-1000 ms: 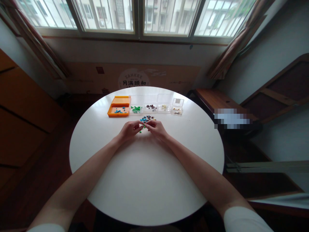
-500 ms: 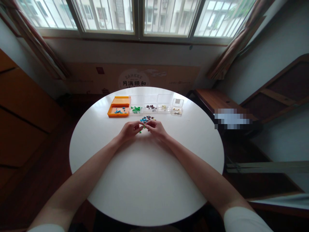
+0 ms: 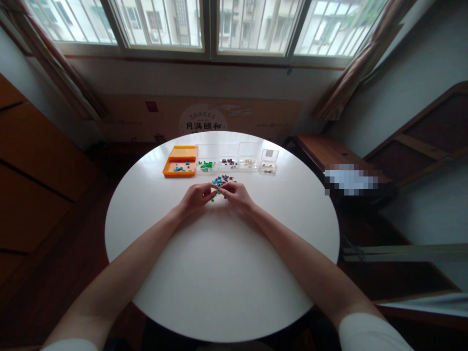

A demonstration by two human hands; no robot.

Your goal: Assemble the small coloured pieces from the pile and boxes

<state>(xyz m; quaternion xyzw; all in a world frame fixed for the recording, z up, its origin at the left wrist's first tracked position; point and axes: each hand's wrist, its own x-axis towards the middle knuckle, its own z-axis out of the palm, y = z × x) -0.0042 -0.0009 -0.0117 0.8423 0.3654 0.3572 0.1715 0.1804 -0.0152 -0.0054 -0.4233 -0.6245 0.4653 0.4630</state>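
My left hand [image 3: 198, 196] and my right hand [image 3: 236, 196] meet over the middle of the table, fingertips pinched together. A small green piece [image 3: 219, 191] shows between the fingertips, partly hidden by them; its exact shape is too small to tell. Just below lies another green piece [image 3: 212, 200] on the tabletop. Right behind the fingers is a loose pile of small pieces [image 3: 220, 180], blue, dark brown and a few yellow ones.
On the round white table [image 3: 219, 273], an orange box [image 3: 179, 174] holds blue pieces. To its right, clear boxes hold green pieces [image 3: 206, 166], dark brown pieces [image 3: 228, 161], pale yellow pieces [image 3: 248, 162] and, in a small open-lidded box [image 3: 268, 170], yellowish pieces. A wooden side table [image 3: 325, 148] stands at right.
Hardly anything differs. Both hands keep the same place and pinch, with at most a tiny shift at the fingertips.
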